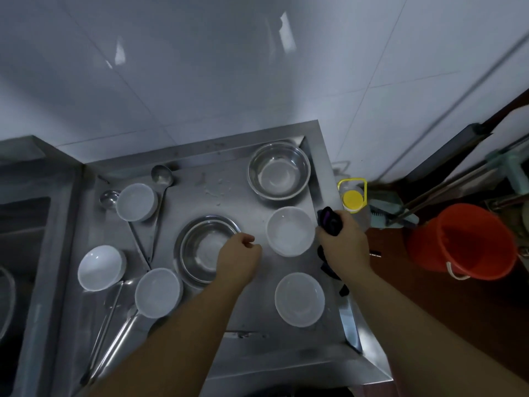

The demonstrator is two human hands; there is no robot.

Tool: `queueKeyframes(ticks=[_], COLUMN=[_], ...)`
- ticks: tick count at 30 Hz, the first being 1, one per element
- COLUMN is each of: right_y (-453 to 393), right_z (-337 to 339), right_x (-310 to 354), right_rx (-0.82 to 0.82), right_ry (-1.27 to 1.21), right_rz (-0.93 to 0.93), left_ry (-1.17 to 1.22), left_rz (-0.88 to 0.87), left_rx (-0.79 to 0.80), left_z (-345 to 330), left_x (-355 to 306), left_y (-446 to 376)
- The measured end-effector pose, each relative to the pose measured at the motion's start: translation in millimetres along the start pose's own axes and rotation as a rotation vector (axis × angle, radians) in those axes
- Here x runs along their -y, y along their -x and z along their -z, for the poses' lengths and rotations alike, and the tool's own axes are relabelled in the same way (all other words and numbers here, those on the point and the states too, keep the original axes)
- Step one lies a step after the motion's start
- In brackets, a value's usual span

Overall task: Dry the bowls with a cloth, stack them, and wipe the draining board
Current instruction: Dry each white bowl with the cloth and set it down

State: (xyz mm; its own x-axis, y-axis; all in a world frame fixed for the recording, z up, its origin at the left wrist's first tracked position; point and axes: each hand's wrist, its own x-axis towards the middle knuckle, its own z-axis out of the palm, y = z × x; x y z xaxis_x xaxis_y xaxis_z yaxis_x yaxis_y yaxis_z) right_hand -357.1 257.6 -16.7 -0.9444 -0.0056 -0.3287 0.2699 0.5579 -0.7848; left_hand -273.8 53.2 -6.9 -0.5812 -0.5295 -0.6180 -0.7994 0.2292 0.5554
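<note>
Several white bowls stand apart on the steel draining board [252, 196]: one at the right middle [290, 231], one at the front right [299, 299], others at the left [136, 202] [100, 267] [158, 292]. Two steel bowls sit there too, one in the middle [200, 249] and one at the back right [279, 170]. My right hand [342, 242] grips a dark purple cloth [330, 222] just right of the right-middle white bowl. My left hand [239, 257] hovers with loosely curled fingers, holding nothing, between the middle steel bowl and that white bowl.
Ladles [161, 174] and tongs [106, 319] lie on the board's left side. A sink [23, 224] is at the far left. Right of the board stand a yellow-capped jug [353, 197] and an orange bucket [463, 242] on the floor. A tiled wall rises behind.
</note>
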Motion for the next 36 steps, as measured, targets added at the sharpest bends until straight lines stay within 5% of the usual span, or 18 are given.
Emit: queueKeyframes(ticks=[16,26,36], right_y=[115.2,172.6,190.4], right_z=[-128.4,-239.1,-288.2], right_x=[67.9,67.8,66.1], right_rx=[0.352,0.433,0.392], right_ry=[0.366,0.574,0.592], right_rz=[0.347,0.301,0.195], left_ry=[-0.419,-0.732,-0.694], left_rz=[-0.145,-0.186,-0.316], left_rx=[-0.008,0.108,0.097], left_z=[130.6,206.5,222.8], left_x=[125.7,234.7,245.0], left_y=[22.7,-25.3,-84.9])
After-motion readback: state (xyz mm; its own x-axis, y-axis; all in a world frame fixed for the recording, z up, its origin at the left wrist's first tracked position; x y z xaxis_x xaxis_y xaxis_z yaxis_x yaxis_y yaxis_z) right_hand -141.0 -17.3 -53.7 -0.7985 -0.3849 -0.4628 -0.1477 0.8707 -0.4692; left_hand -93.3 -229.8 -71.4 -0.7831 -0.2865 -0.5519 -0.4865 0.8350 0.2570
